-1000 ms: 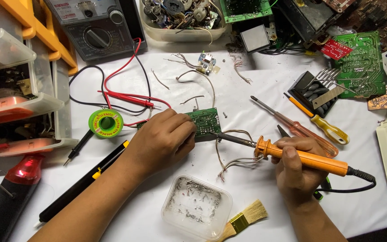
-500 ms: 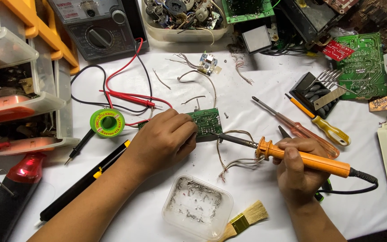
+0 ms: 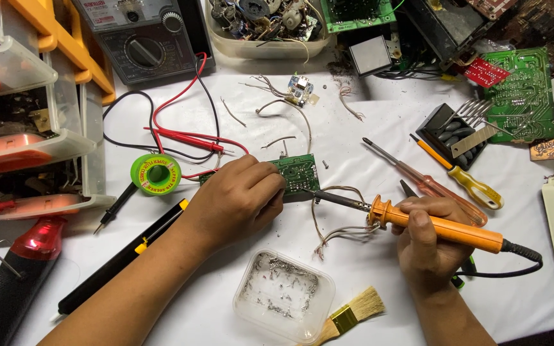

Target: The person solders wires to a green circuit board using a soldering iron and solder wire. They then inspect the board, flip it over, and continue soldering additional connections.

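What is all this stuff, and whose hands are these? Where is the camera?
The camera sits on a person's head and looks down, so you see that person's own two hands over a white table. The right hand grips an orange soldering iron, a hot pen for melting metal. Its dark tip points at a small green circuit board, which the left hand presses down. Thin wires trail from the board. Nearby lie a green spool of solder, a meter with a dial, red and black leads, two screwdrivers, a small brush and a clear tub of metal scraps.
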